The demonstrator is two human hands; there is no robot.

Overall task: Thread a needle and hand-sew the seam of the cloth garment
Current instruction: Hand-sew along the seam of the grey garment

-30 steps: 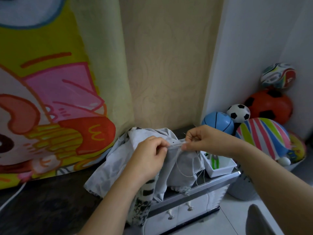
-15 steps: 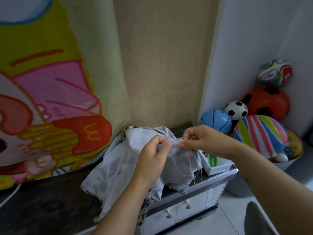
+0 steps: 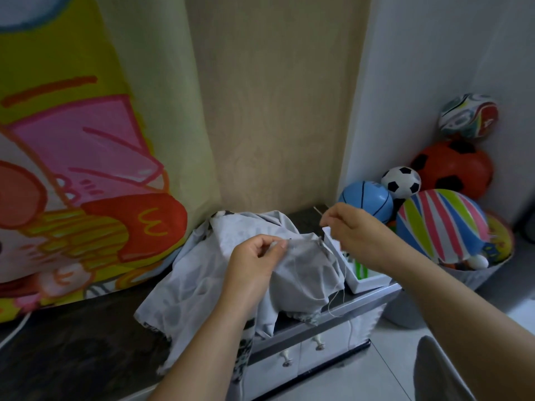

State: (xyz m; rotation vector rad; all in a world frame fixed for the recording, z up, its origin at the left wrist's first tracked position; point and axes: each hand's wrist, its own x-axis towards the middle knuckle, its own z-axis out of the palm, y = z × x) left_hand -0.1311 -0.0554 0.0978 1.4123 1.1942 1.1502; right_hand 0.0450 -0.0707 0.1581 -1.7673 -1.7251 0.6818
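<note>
A pale grey cloth garment (image 3: 202,273) lies bunched on the dark countertop (image 3: 72,342). My left hand (image 3: 257,259) pinches a raised fold of it at the seam edge. My right hand (image 3: 353,230) is lifted up and to the right of that fold, fingertips pinched on a thin needle (image 3: 318,211) that sticks out to the upper left. A fine white thread (image 3: 337,302) loops down from the cloth over the cabinet front.
A small white box (image 3: 364,279) stands on the counter's right end, beside my right wrist. A basket of toy balls (image 3: 443,227) fills the corner at right. A cartoon-print curtain (image 3: 72,169) hangs at left. White drawers (image 3: 304,351) sit below the counter.
My right hand has drawn away from the cloth, up and to the right, taking the needle with it. The left hand keeps its pinch on the fold.
</note>
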